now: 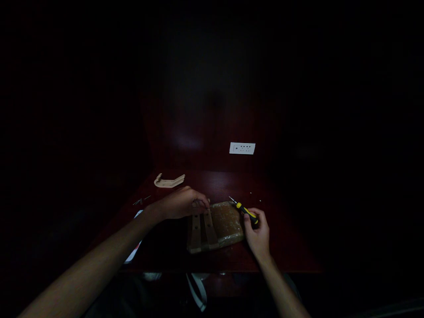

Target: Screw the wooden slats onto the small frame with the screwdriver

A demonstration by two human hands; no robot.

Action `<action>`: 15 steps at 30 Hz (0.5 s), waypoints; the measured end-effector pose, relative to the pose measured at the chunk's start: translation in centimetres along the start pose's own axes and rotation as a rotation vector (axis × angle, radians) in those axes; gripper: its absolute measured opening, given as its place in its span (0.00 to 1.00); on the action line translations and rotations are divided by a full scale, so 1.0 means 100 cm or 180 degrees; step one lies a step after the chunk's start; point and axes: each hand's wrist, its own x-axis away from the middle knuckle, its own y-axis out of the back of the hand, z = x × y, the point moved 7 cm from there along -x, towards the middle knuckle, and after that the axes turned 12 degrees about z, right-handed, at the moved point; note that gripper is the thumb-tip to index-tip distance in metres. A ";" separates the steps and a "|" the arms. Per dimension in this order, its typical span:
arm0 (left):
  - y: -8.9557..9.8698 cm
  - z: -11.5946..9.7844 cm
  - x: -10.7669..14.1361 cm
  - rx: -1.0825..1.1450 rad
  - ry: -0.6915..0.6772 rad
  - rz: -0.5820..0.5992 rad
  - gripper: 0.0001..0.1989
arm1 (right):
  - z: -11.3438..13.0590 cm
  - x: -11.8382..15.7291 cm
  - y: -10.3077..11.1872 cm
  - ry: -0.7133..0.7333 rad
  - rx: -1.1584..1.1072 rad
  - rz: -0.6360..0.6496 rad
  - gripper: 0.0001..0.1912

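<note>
A black-and-yellow screwdriver [247, 213] points far and left; two brown, holed strips [210, 229] lie parallel on the wrapped block's [228, 221] left part.

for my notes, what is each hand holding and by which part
The right hand holds the screwdriver by its handle. The left hand is at the far end of the strips; whether it grips cannot be told.

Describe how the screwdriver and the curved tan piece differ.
The screwdriver has a yellow and black handle with a metal shaft; the curved piece is plain tan.
The screwdriver is straight, while the curved piece bends up at its ends.
The screwdriver is held in the right hand; the curved piece lies on the table.
Both are longer than they are wide.
</note>
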 end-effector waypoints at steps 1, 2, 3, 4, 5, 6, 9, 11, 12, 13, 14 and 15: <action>-0.004 0.002 -0.002 -0.0072 -0.0008 0.0020 0.08 | 0.001 0.000 0.000 0.0003 0.0008 0.0010 0.11; -0.007 0.003 -0.003 -0.0159 -0.0014 0.0013 0.08 | 0.003 0.000 0.000 0.0004 0.0012 0.0024 0.11; -0.009 0.003 -0.003 -0.0249 -0.0032 -0.0006 0.08 | 0.004 0.000 0.000 0.0004 0.0014 0.0037 0.11; -0.011 0.001 -0.002 -0.0335 -0.0061 -0.0031 0.09 | 0.005 0.000 0.000 0.0004 0.0014 0.0046 0.11; -0.013 -0.001 -0.001 -0.0411 -0.0092 -0.0056 0.09 | 0.005 0.001 -0.001 0.0007 0.0010 0.0052 0.11; -0.015 -0.003 0.000 -0.0474 -0.0122 -0.0082 0.10 | 0.005 0.001 -0.001 0.0009 0.0004 0.0056 0.11; -0.019 -0.008 0.005 -0.0562 -0.0151 -0.0143 0.10 | 0.003 0.002 0.000 -0.0002 -0.0025 0.0009 0.12; -0.022 -0.009 0.009 -0.0512 -0.0133 -0.0153 0.10 | 0.003 0.000 0.004 -0.0032 -0.0066 -0.0065 0.12; -0.023 -0.008 0.010 -0.0465 -0.0121 -0.0159 0.10 | 0.005 -0.003 0.006 -0.0041 -0.0096 -0.0107 0.12; -0.024 -0.008 0.012 -0.0413 -0.0112 -0.0174 0.10 | 0.008 -0.008 0.009 -0.0035 -0.0139 -0.0136 0.12; -0.025 -0.007 0.013 -0.0363 -0.0104 -0.0193 0.11 | 0.014 -0.014 0.011 -0.0005 -0.0191 -0.0153 0.12; -0.026 -0.005 0.014 -0.0311 -0.0093 -0.0211 0.11 | 0.022 -0.022 0.014 0.0052 -0.0226 -0.0172 0.11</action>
